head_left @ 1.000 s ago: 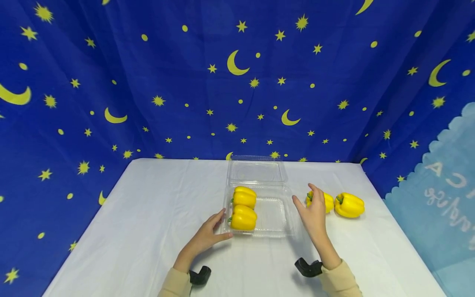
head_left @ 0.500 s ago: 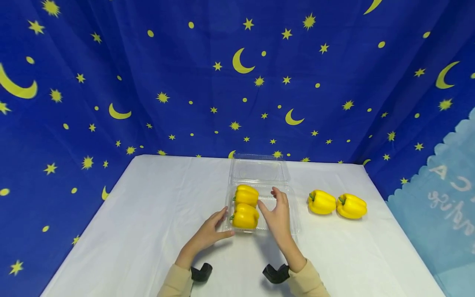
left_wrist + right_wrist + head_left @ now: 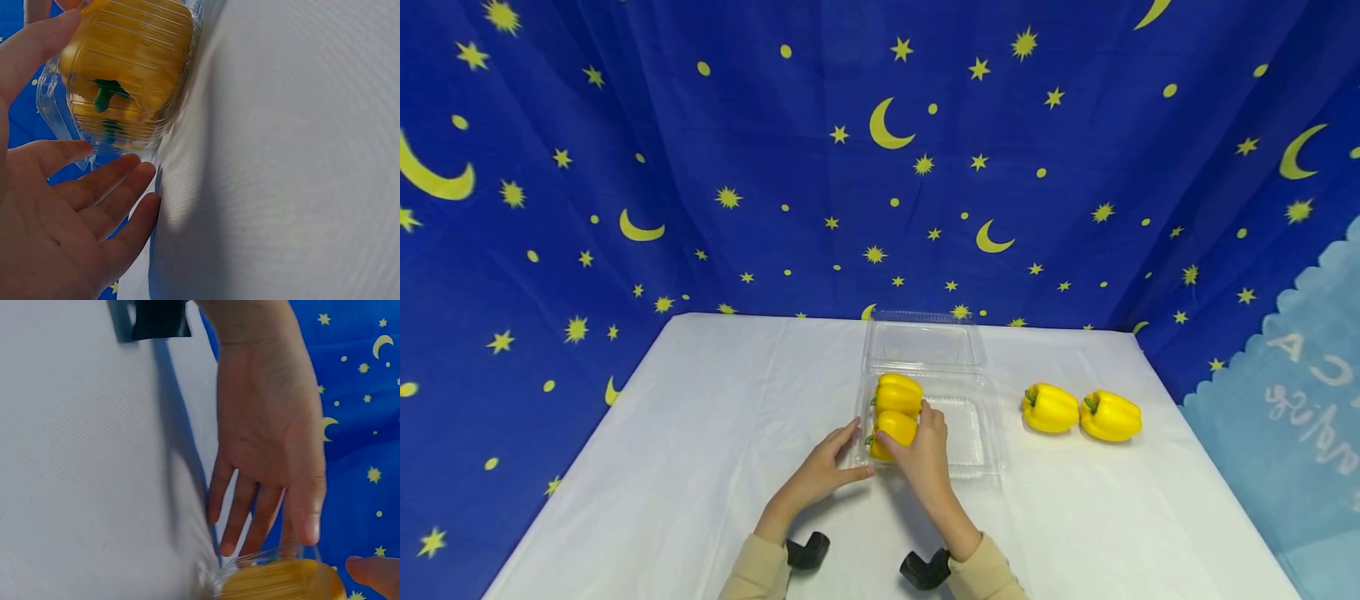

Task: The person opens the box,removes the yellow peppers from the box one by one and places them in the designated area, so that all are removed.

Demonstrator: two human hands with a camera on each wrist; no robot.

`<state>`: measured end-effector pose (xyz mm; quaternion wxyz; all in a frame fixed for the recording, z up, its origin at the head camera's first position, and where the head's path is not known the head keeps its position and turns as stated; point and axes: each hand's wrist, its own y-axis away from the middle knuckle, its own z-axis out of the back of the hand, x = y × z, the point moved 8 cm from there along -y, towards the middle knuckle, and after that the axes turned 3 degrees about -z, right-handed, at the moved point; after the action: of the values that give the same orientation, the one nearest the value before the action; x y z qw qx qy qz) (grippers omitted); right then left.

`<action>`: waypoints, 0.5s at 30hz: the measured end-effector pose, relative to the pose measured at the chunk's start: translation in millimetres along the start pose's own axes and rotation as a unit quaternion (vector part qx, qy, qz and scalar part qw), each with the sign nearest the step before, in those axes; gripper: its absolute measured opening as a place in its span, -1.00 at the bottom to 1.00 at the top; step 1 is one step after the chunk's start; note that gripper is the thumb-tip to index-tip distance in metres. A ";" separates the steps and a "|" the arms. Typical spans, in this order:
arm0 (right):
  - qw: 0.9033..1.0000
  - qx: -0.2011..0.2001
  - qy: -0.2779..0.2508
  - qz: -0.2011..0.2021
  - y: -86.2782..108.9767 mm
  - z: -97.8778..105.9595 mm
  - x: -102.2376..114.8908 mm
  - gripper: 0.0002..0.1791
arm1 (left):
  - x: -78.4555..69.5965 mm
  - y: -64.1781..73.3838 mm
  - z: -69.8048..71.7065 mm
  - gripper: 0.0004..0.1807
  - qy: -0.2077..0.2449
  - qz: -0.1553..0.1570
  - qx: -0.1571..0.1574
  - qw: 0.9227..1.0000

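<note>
A clear plastic clamshell container [image 3: 966, 429] lies unfolded on the white table, lid [image 3: 925, 343] tipped back. Two yellow bell peppers sit along its left side, a far one [image 3: 898, 390] and a near one [image 3: 897, 425], green stems facing left. My right hand [image 3: 927, 462] holds the near pepper, thumb over its front and fingers at its right end; in the right wrist view the contact is partly hidden. My left hand [image 3: 814, 482] rests at the container's front left corner with fingers spread and relaxed, as the left wrist view also shows.
Two more yellow bell peppers, one nearer [image 3: 1050, 408] and one farther right [image 3: 1111, 416], lie side by side on the white tablecloth [image 3: 737, 400]. A blue star-and-moon curtain [image 3: 775, 150] hangs behind the table. A light blue cloth [image 3: 1300, 400] hangs at the right.
My right hand has moved left from near the two loose peppers, across the container, onto the near pepper inside. The left hand stays at the container's corner.
</note>
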<state>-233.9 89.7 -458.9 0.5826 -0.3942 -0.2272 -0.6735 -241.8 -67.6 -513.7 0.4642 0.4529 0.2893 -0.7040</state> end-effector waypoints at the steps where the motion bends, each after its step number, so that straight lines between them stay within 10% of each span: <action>1: 1.000 -0.001 0.003 -0.001 0.4 -0.7 -0.7 -0.05 | 0.0 0.0 -0.3 -0.03 0.002 0.000 0.001 1.000; 15: 0.998 -0.019 0.063 0.024 4.6 -4.1 0.1 0.18 | -1.7 0.0 -1.0 -0.05 0.005 -0.001 -0.002 1.000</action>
<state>-230.6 85.5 -461.9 0.6044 -0.3672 -0.1679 -0.6868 -241.2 -66.0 -512.6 0.4625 0.4555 0.2937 -0.7017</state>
